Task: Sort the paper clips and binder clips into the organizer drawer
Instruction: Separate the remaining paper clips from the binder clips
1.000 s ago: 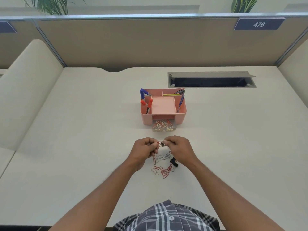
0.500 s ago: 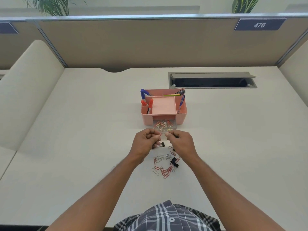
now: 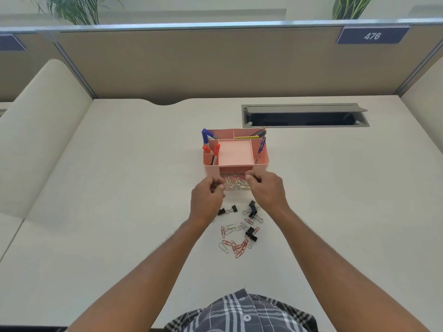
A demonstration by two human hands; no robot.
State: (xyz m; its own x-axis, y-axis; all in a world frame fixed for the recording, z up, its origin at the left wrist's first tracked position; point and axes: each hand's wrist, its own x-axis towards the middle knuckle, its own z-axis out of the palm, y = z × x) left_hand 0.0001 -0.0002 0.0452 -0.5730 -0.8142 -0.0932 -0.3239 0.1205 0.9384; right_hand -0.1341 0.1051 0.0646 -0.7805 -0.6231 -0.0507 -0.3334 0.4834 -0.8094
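Note:
A pink desk organizer (image 3: 261,164) stands mid-desk with its clear drawer (image 3: 236,187) pulled out toward me, and several paper clips (image 3: 235,181) lie inside it. My left hand (image 3: 208,196) is at the drawer's left edge with its fingers curled. My right hand (image 3: 266,190) is at the drawer's right side, fingertips pinched over it. Whether either hand holds a clip is too small to tell. Nearer me on the desk lie several black binder clips (image 3: 252,208) and loose red and silver paper clips (image 3: 236,246).
Pens and markers (image 3: 205,138) stand in the organizer's outer compartments. A grey cable hatch (image 3: 304,116) is open behind it to the right. Beige partitions (image 3: 215,68) wall the desk at the back and both sides.
Both hands rose from the clip pile and moved away from me to the drawer, separating to its two sides. A binder clip they hovered at now lies on the desk.

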